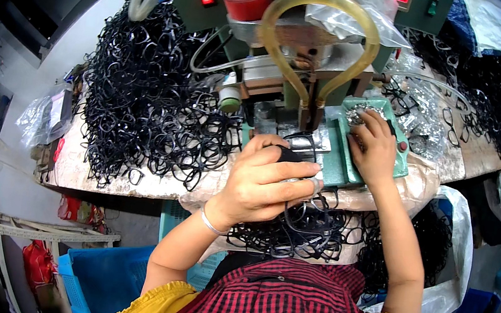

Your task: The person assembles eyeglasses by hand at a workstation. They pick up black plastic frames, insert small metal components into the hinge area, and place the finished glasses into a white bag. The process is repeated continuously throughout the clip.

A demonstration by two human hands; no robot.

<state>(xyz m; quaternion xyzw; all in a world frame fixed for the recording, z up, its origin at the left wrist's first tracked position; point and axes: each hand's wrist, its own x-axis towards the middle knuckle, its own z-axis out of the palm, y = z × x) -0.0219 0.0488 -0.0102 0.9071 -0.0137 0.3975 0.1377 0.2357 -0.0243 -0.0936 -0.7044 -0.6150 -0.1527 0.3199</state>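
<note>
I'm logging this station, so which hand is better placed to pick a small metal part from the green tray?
Right. The right hand already rests in the green tray; the left hand holds a black eyeglass frame.

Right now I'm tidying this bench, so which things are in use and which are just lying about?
In use:
left hand holding a black frame
right hand in the green tray of small metal parts
press machine

Lying about:
heap of black frames
clear plastic bags
blue crate
</note>
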